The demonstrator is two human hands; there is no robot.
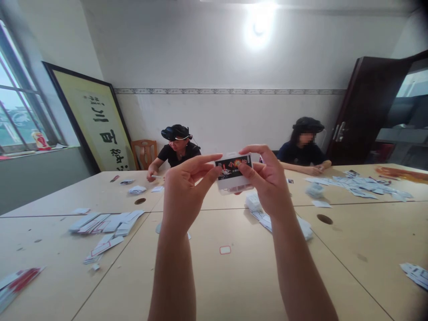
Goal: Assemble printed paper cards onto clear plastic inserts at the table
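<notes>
Plainly, left hand [187, 185] and right hand [270, 182] grip a small, rectangular, translucent plastic case [233, 181], black-labelled with red-and-white print, above the pale wooden surface [227, 285], short of its far edge. Its contents look indistinct.

- The one view looks out from the person's head, facing forward and down across the surface [207, 285].
- The left hand [187, 189] and right hand [269, 183] sit near the lens, mid-frame.
- The far wall [200, 58] backs the view, between window [13, 84] and door [363, 102].
</notes>
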